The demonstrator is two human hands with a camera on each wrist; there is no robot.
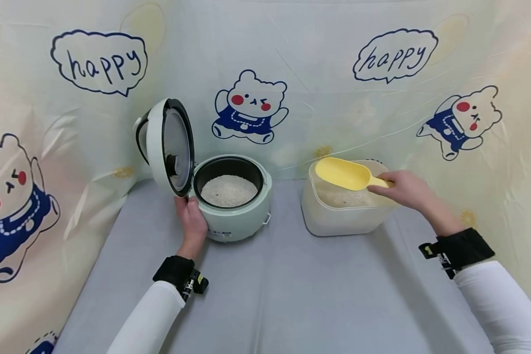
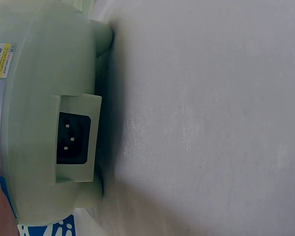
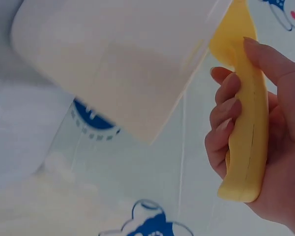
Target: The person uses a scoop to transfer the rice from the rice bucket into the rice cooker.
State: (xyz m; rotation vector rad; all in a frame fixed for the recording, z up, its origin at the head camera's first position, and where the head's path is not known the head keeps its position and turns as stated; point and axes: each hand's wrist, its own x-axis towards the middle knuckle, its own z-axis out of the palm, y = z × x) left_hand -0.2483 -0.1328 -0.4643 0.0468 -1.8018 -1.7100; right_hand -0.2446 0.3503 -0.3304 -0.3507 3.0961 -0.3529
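Observation:
A yellow scoop (image 1: 342, 173) is in my right hand (image 1: 404, 189), which grips its handle (image 3: 248, 132) with the fingers curled round it and the thumb along the top. The scoop's head overlaps the open top of a white bin (image 1: 336, 221) holding rice (image 1: 342, 198). To the left, a pale green rice cooker (image 1: 234, 223) stands with its lid (image 1: 177, 147) raised and white rice (image 1: 229, 191) in its dark pot (image 1: 205, 174). My left hand (image 1: 191, 221) rests against the cooker's left side below the lid, fingers pointing up.
A grey cloth covers the table (image 1: 274, 295) under the cooker and bin. Behind stands a pale curtain (image 1: 318, 59) printed with bears and "happy" bubbles. The left wrist view shows a power socket (image 2: 73, 138) low on the cooker. Black bands with cameras circle both wrists.

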